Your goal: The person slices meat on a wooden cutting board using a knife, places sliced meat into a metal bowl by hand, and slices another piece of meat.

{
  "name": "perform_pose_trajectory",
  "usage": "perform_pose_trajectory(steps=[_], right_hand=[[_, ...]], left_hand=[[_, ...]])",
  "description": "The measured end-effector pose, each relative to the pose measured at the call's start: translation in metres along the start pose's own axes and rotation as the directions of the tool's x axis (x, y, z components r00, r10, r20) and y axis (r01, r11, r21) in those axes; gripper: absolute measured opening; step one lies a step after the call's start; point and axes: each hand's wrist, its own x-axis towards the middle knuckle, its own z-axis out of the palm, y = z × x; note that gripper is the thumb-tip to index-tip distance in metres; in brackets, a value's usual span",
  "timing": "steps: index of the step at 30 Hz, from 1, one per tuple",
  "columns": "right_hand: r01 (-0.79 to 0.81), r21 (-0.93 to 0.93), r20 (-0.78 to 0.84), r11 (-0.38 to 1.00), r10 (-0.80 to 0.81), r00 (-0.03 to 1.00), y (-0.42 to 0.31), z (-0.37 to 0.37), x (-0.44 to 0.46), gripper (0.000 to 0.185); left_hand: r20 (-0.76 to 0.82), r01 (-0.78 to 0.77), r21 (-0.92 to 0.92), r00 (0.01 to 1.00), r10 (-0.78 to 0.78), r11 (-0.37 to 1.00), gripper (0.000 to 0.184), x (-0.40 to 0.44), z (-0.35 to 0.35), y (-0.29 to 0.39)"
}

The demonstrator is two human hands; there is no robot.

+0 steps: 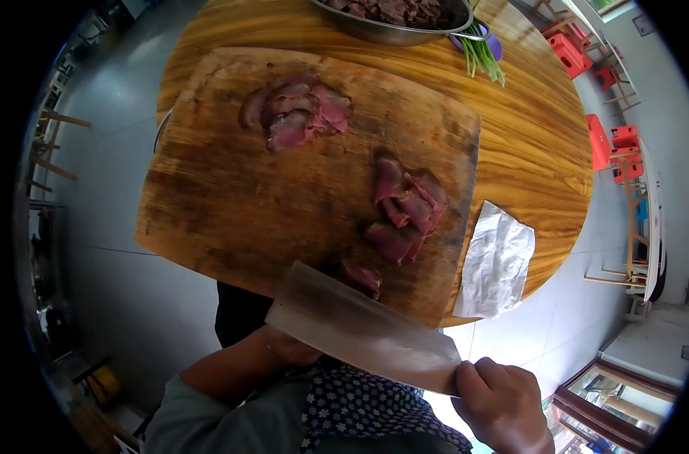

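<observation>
My right hand (503,401) is wrapped round the handle end of a wide cleaver (363,329), at the lower right. The blade slants across the near edge of a wooden cutting board (231,197). Partly behind the blade, my left hand (291,349) has its fingers hidden. Just beyond the blade lies a small piece of meat (362,278) on the board. Overlapping dark red slices (413,206) rest on the board's right side, and another group of slices (295,111) lies near its far left.
A metal bowl of meat (405,34) stands at the table's far side, beside green onions (481,57) on a purple item (496,47). White paper (496,261) lies right of the board on the round wooden table (541,151). Red stools (625,155) are farther right.
</observation>
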Motion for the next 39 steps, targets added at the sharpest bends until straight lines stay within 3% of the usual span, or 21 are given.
perform_pose_trajectory(steps=[3, 5, 6, 8, 10, 12, 14, 20, 23, 24, 25, 26, 28, 30, 32, 34, 36, 39], right_hand=[[0.002, -0.086, 0.121, 0.996, 0.008, 0.993, -0.002, 0.002, 0.010, 0.011], [0.055, 0.110, 0.048, 0.992, -0.060, 0.997, -0.004, 0.008, 0.024, 0.009], [0.062, 0.109, 0.047, 0.992, -0.067, 0.997, -0.004, 0.009, 0.026, 0.009], [0.059, 0.146, 0.017, 0.987, -0.062, 0.998, -0.005, 0.011, 0.029, 0.007], [0.003, 0.081, 0.065, 0.997, -0.008, 0.998, 0.000, 0.013, 0.017, 0.006], [-0.059, 0.015, 0.107, 0.998, 0.057, 0.993, 0.002, 0.018, 0.012, 0.006], [0.118, -0.108, 0.014, 0.987, -0.117, 0.993, 0.004, 0.024, 0.011, 0.033], [0.181, -0.091, -0.096, 0.979, -0.189, 0.977, 0.001, 0.037, 0.024, 0.029], [0.124, -0.031, -0.079, 0.992, -0.126, 0.989, 0.005, 0.044, 0.016, 0.027], [0.057, 0.093, -0.102, 0.994, -0.048, 0.994, 0.009, 0.049, 0.013, 0.023], [-0.002, 0.217, -0.113, 0.976, 0.027, 0.993, 0.012, 0.051, 0.011, 0.021], [0.006, 0.217, -0.121, 0.976, 0.021, 0.992, 0.012, 0.053, 0.008, 0.021], [-0.258, 0.451, -0.103, 0.854, 0.337, 0.936, 0.012, 0.057, 0.003, 0.014], [-0.227, 0.534, -0.155, 0.814, 0.358, 0.921, 0.022, 0.067, -0.007, 0.013], [-0.287, 0.657, -0.141, 0.697, 0.487, 0.862, 0.028, 0.075, -0.013, 0.014], [-0.275, 0.652, -0.160, 0.706, 0.483, 0.861, 0.031, 0.077, -0.017, 0.015], [-0.254, 0.659, -0.167, 0.708, 0.467, 0.868, 0.034, 0.081, -0.020, 0.016], [-0.174, 0.621, -0.255, 0.764, 0.407, 0.877, 0.028, 0.083, -0.022, 0.018]], left_hand=[[-0.054, -0.035, -0.028, 0.998, 0.033, 0.999, 0.041, 0.005, 0.006, 0.008], [-0.124, 0.036, -0.207, 0.990, -0.063, 0.978, 0.040, 0.006, 0.011, 0.014], [-0.129, 0.033, -0.203, 0.990, -0.060, 0.979, 0.040, 0.002, 0.010, 0.017], [-0.049, 0.297, -0.282, 0.945, -0.322, 0.913, 0.034, -0.011, 0.005, 0.021], [-0.052, 0.283, -0.276, 0.950, -0.308, 0.919, 0.033, -0.012, 0.002, 0.019], [-0.071, 0.181, -0.193, 0.978, -0.198, 0.964, 0.031, -0.006, 0.002, 0.019], [-0.081, 0.066, -0.065, 0.994, -0.071, 0.996, 0.029, 0.003, 0.003, 0.017], [-0.105, -0.075, 0.211, 0.990, 0.099, 0.975, 0.025, 0.019, 0.001, 0.023], [-0.167, -0.088, 0.327, 0.975, 0.149, 0.941, 0.021, 0.030, 0.002, 0.033], [-0.187, -0.089, 0.363, 0.968, 0.166, 0.927, 0.020, 0.034, 0.003, 0.039], [-0.147, -0.161, 0.644, 0.933, 0.328, 0.748, 0.025, 0.039, 0.002, 0.053], [-0.057, -0.197, 0.856, 0.883, 0.466, 0.478, 0.033, 0.042, 0.002, 0.063], [-0.067, -0.187, 0.850, 0.889, 0.453, 0.492, 0.032, 0.045, 0.000, 0.073], [-0.107, -0.130, 0.760, 0.941, 0.321, 0.636, 0.030, 0.053, -0.003, 0.096], [-0.101, -0.089, 0.743, 0.965, 0.242, 0.663, 0.028, 0.063, -0.008, 0.108], [-0.092, -0.050, 0.720, 0.982, 0.166, 0.692, 0.025, 0.076, -0.014, 0.119], [0.069, 0.003, 0.715, 0.995, -0.074, 0.699, 0.024, 0.095, -0.024, 0.131], [0.187, -0.023, 0.755, 0.965, -0.183, 0.655, 0.018, 0.115, -0.027, 0.143]])
